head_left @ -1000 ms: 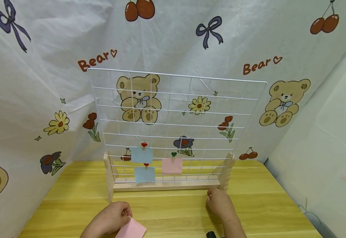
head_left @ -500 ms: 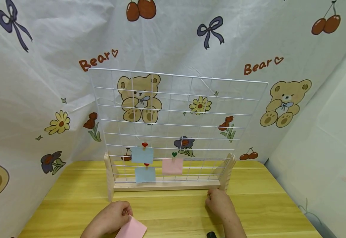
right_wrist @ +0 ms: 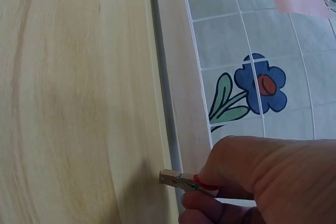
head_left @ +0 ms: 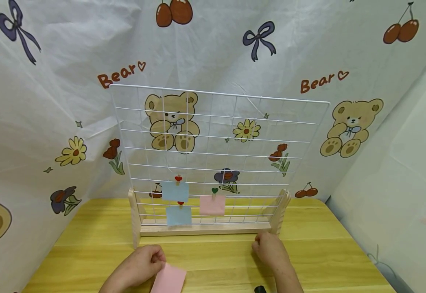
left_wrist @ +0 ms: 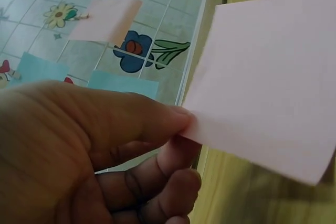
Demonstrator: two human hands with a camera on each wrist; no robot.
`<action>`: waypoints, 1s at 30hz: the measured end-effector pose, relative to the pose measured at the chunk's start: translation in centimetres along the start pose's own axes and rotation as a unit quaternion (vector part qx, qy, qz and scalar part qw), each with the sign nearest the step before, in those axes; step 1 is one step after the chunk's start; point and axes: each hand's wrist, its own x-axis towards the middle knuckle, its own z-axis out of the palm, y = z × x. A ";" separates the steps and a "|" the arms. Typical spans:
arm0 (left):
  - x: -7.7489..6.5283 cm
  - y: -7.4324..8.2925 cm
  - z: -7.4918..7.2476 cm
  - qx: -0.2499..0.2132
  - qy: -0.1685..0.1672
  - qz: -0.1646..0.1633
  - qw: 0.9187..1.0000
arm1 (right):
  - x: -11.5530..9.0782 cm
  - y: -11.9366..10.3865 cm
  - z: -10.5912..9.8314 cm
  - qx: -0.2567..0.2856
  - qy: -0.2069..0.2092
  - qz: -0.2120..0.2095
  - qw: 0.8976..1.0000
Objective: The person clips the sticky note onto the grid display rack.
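Observation:
Between thumb and fingertip, my left hand (head_left: 139, 266) pinches a pink paper square (left_wrist: 268, 82) by one corner, low over the table's front left. My right hand (head_left: 270, 249) pinches a small wooden clothespin (right_wrist: 178, 179) with a red part under the thumb, near the right foot of the rack. Behind both hands stands a white wire grid (head_left: 213, 154) in a wooden base (head_left: 205, 230). Clipped on it are an upper blue paper (head_left: 175, 191), a lower blue paper (head_left: 178, 215) and a pink paper (head_left: 212, 205), with red or green heart clothespins.
A black object (head_left: 260, 289) lies at the table's near edge, left of the right forearm and partly cut off. The wooden table (head_left: 322, 248) runs back to a printed cloth (head_left: 213, 44). A pale wall (head_left: 407, 171) borders the right.
My left hand has shifted slightly right and up, and the pink paper square in it has swung to the right. My right hand has hardly moved.

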 end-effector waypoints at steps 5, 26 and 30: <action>0.1 0.3 0.2 -0.031 0.009 0.013 0.999 | 0.1 0.1 0.0 0.006 0.000 0.009 1.000; 1.6 2.2 2.1 -0.161 0.100 0.000 0.982 | 0.3 -0.5 -0.7 0.031 0.002 0.010 0.999; 2.1 3.0 2.7 -0.194 0.115 -0.010 0.974 | 0.2 -0.5 -0.8 0.033 0.010 0.013 0.999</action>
